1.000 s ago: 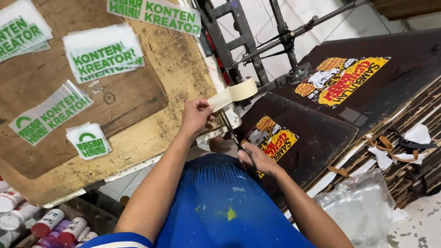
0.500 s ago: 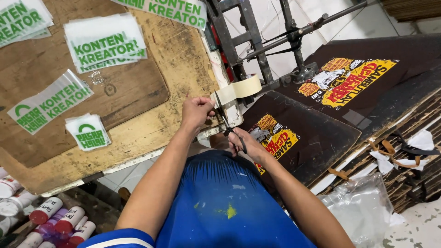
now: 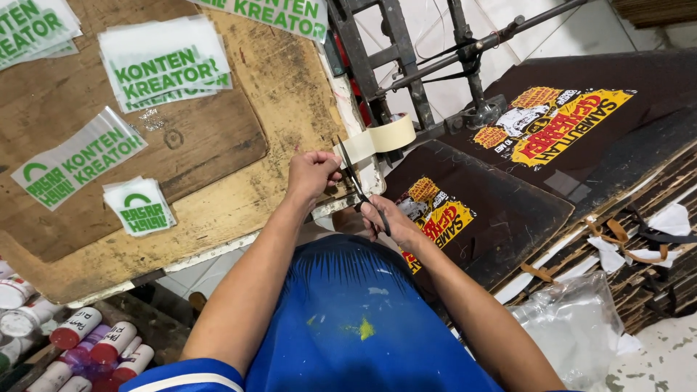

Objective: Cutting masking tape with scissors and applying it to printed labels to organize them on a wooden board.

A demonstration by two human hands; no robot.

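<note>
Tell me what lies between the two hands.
In the head view, the black scissors stand between the left hand and right hand, blades up at the masking tape strip.

Printed sheets [image 3: 163, 65] lying on wooden board [image 3: 283, 94] at left; tape roll [image 3: 377, 138] sitting between board and pallets [image 3: 508, 218] at right; bottles [image 3: 94, 341] standing below board.

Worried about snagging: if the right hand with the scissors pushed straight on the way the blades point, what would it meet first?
Most likely the strip of masking tape held by the left hand; the scissors in the right hand already point at it, though depth is unclear.
</note>
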